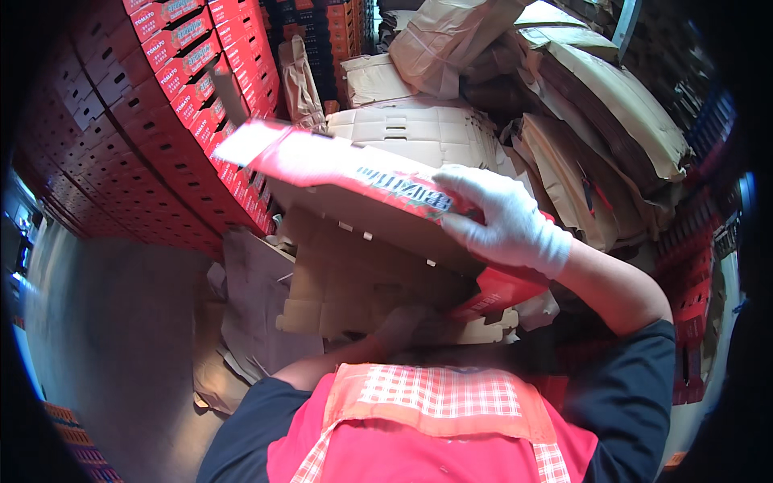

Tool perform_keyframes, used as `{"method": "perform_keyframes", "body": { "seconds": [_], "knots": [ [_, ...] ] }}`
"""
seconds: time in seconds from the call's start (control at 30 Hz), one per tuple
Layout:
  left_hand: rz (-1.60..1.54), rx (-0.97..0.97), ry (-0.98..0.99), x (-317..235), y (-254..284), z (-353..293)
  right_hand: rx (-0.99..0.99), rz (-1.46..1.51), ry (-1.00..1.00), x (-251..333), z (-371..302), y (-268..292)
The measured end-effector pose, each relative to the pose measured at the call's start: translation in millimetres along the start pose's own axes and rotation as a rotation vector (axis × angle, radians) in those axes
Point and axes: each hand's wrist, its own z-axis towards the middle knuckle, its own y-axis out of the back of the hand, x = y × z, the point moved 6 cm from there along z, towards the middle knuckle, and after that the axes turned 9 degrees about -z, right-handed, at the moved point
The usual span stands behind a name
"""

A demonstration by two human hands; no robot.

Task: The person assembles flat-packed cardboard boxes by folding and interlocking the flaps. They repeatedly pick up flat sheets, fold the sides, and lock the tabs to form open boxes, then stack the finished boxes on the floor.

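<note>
A red printed cardboard carton (338, 165), partly folded up, is tilted in front of me with its brown inside toward me. My right hand (503, 217), in a white glove, grips its long side wall, thumb on the near side and fingers over the top. At the carton's left end, a flap is bright with glare. My left hand (407, 326), also gloved, is low in the shadow by the carton's near edge. Its fingers are too dark to make out, so its hold is unclear. Beneath lies a flat brown cardboard sheet (318, 278).
Tall stacks of red cartons (173, 80) rise at the left. Ahead lies a pile of flat cardboard blanks (419, 133), with brown wrapping paper (439, 44) behind it. Wrapped cardboard bundles (612, 105) lean at the right. Grey floor (129, 322) shows at the left.
</note>
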Motion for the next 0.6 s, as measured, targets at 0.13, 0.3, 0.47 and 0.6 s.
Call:
{"method": "perform_keyframes", "body": {
  "seconds": [0.13, 0.3, 0.47, 0.6],
  "knots": [
    [1.418, -0.243, -1.576, -92.5, -99.9, -131.2, -0.624, -0.499, 0.247, -8.4, 21.8, 14.7],
    [1.811, -0.486, -1.333, -182.8, -164.4, -125.8, -0.290, -0.124, -0.113, -49.6, 30.4, -0.6],
    [1.816, -0.469, -1.308, -224.7, -173.6, -106.8, -0.491, -0.305, 0.060, -57.1, 15.3, 38.5],
    [1.950, -0.400, -1.078, -238.7, -177.2, -91.7, -0.489, -0.387, 0.182, -70.0, 10.3, 60.0]
  ]
}}
